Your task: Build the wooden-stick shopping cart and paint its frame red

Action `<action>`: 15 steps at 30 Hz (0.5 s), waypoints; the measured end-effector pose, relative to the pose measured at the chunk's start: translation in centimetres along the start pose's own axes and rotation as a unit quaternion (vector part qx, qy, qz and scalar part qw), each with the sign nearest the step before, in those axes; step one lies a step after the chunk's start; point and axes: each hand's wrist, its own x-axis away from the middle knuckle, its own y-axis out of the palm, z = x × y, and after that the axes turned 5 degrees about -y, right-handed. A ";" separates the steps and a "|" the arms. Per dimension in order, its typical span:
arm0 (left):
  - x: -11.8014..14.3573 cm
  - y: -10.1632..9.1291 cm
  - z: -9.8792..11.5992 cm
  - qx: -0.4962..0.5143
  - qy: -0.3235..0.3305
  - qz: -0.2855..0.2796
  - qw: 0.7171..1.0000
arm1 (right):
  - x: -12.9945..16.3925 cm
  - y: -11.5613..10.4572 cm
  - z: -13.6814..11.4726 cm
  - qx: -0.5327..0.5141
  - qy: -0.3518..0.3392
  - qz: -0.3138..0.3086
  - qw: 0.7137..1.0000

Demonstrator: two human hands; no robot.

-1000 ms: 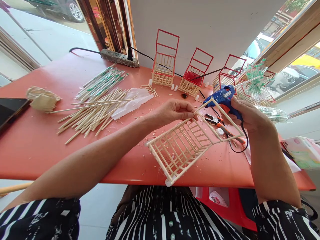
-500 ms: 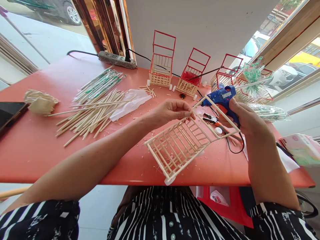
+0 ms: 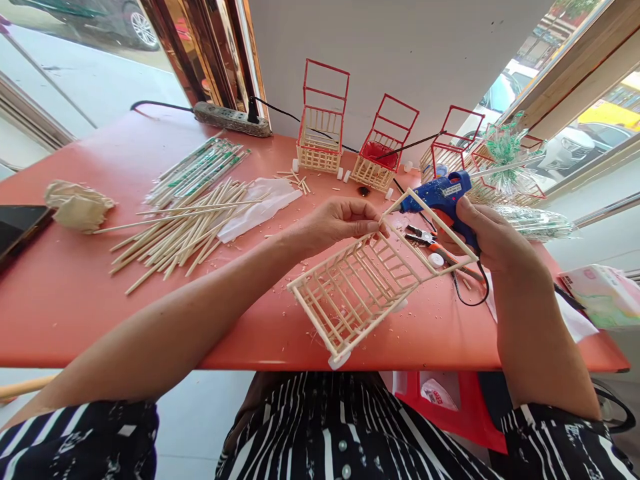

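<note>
My left hand (image 3: pixel 353 223) pinches a corner of a small cart frame (image 3: pixel 350 293) built of pale wooden sticks. The frame is tilted above the table, its slatted basket toward me and its handle end stretching to the right; a white wheel (image 3: pixel 340 361) shows at its near corner. My right hand (image 3: pixel 487 230) is wrapped round a blue hot glue gun (image 3: pixel 443 191) with a clear glue stick in its back. The gun's nozzle points left, near the frame's top bar close to my left fingers. Whether the tip touches the wood I cannot tell.
Loose wooden sticks (image 3: pixel 175 233) and plastic-wrapped sticks (image 3: pixel 200 167) lie on the red table (image 3: pixel 60 293). Several finished carts with red handles, one here (image 3: pixel 320 140), stand along the wall beside a power strip (image 3: pixel 233 120). Pliers (image 3: pixel 425 240) lie beneath the glue gun.
Both hands keep their hold on the frame and the glue gun. The nozzle has drawn slightly right, away from my left fingers; the view has shifted a little.
</note>
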 end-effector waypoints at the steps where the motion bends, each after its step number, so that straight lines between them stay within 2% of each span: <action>1: 0.0 0.0 0.0 0.001 0.000 0.000 1.000 | 0.0 -0.1 0.1 0.005 -0.005 0.006 1.000; 5: 0.0 -0.1 0.0 -0.002 -0.005 0.004 1.000 | 0.3 -0.1 0.2 0.029 -0.022 0.027 0.999; 15: -0.1 -0.3 -0.3 -0.024 -0.011 0.016 1.000 | 0.8 -0.3 0.3 0.067 -0.033 0.025 0.997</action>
